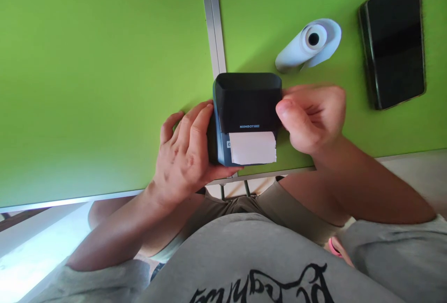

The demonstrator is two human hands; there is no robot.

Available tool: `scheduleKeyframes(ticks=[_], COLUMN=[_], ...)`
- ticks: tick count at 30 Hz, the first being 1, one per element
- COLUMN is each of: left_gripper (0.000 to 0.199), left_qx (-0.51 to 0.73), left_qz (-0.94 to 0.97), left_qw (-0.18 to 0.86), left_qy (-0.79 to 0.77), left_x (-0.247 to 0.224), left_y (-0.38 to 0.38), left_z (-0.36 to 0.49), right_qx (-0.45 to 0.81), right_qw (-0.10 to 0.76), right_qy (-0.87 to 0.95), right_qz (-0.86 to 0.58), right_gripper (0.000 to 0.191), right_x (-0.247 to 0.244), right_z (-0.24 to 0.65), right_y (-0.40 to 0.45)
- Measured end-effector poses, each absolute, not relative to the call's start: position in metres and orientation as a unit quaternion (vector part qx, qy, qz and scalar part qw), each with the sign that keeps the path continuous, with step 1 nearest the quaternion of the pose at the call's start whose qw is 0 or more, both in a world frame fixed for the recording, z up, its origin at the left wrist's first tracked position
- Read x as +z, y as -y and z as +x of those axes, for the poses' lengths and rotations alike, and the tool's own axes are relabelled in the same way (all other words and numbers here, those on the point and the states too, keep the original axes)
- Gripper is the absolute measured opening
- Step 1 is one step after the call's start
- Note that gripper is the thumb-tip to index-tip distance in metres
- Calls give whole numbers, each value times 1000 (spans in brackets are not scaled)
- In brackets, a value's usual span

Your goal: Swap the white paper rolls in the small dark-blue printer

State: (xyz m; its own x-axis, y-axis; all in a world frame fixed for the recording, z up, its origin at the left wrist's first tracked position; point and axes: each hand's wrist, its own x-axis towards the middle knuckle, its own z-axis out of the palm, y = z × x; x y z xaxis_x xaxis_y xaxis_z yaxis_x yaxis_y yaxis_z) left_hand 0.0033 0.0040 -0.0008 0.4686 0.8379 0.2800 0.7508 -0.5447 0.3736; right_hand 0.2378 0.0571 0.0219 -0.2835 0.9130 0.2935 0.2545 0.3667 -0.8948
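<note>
A small black label printer (248, 103) stands at the near edge of the green table, over the metal seam. White paper (253, 147) sticks out of its front slot. My left hand (186, 151) holds the printer's left side, fingers along the side and thumb under the front edge. On the other side, my right hand (312, 117) is closed, its fingers curled and the thumb tip against the printer's right edge; the fingertips are partly hidden. Behind my right hand, a white paper roll (296, 51) with a dark core has its outer end loosely unwound.
A black phone (396, 44) lies at the far right of the green table (104, 84). A metal strip (212, 19) runs away from me between the two table halves. My legs are below the table's near edge.
</note>
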Motion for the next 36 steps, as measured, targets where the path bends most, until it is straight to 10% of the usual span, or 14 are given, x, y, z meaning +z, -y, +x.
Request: scheduleKeyframes(ticks=[22,36], left_gripper=[105,101], left_qx=[219,216], left_qz=[851,850], left_qw=[116,112], left_qy=[-464,-467], left_x=[2,2], left_y=[-3,-4], left_z=[-5,-4], right_qx=[434,307], right_qw=[402,527], right_qy=[686,687], right_qz=[-424,-396], right_gripper=[69,48], right_x=[21,12], right_z=[243,241], right_y=[-58,-53])
